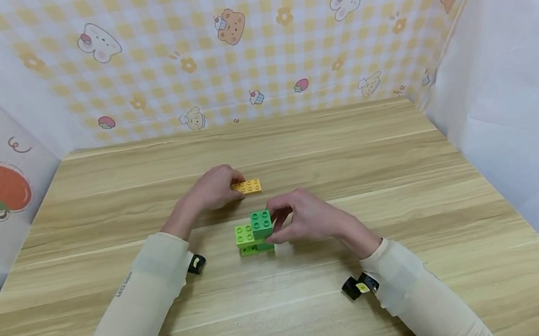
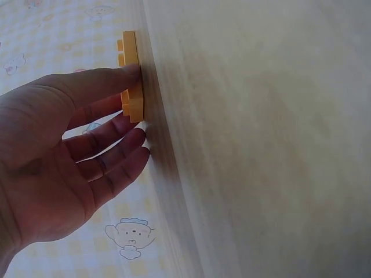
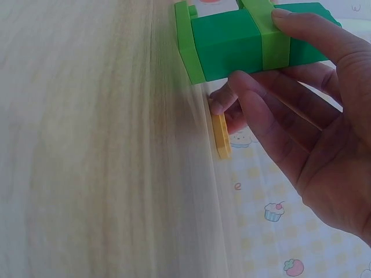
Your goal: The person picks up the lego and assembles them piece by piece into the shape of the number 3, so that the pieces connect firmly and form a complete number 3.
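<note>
A yellow-orange toy building brick (image 1: 252,186) lies flat on the table, studs up. My left hand (image 1: 217,188) pinches its left end between thumb and fingers; the left wrist view shows the thumb (image 2: 101,87) on the near long side of the brick. Closer to me stands a stack of light and dark green bricks, with a dark green brick (image 1: 261,223) on top at the right and a light green brick (image 1: 244,237) under it. From the right, my right hand (image 1: 312,216) grips the stack, its thumb on the light green layer (image 3: 275,43) in the right wrist view.
The wood-grain table (image 1: 286,310) reaches back to a yellow checked cloth (image 1: 261,52) with cartoon prints. White sheets stand along the left and right sides. Small black pieces sit by the left cuff (image 1: 196,264) and the right cuff (image 1: 386,274).
</note>
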Tool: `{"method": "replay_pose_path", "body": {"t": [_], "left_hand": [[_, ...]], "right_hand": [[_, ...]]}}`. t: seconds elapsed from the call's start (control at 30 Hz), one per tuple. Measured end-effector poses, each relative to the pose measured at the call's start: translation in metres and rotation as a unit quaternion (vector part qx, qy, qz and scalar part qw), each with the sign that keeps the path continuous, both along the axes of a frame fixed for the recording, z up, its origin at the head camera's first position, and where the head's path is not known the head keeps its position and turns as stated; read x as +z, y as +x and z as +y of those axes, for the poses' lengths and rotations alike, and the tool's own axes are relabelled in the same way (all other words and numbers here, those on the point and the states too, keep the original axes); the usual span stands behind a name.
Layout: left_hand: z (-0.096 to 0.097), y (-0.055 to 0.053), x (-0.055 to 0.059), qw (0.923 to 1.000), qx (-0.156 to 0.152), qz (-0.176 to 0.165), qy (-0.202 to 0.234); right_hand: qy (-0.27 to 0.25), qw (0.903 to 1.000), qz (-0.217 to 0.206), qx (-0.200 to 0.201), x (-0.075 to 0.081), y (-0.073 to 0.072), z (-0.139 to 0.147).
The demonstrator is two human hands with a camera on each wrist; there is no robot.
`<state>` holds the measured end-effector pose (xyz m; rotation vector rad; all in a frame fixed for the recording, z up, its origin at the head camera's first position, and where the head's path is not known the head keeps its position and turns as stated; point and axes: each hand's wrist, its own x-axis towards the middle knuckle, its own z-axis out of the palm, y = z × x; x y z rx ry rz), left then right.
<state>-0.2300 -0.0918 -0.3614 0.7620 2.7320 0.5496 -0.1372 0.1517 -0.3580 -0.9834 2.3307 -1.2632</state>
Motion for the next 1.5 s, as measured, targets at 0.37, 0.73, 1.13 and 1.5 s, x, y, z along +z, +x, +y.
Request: {"method": "replay_pose_path", "body": {"t": [0.37,0.73,1.13,1.5], "left_hand": [[-0.009,0.006,0.003,0.9994,0.013,-0.011,0.029],[-0.014,0.026,0.035,0.9974,0.032,-0.010,0.065],[-0.026,0.054,0.047,0.9955,0.011,0.021,0.092],[-0.029,0.079,0.070,0.9930,-0.011,0.011,0.117]], "right_hand": [[0.001,0.9999,-0.011,0.000,-0.002,0.001,-0.002],[0.000,0.9999,-0.016,0.001,-0.002,0.000,-0.001],[-0.005,0.9998,-0.020,0.001,-0.003,0.000,-0.002],[0.000,1.0000,-0.009,-0.001,-0.003,-0.003,-0.001]]}}
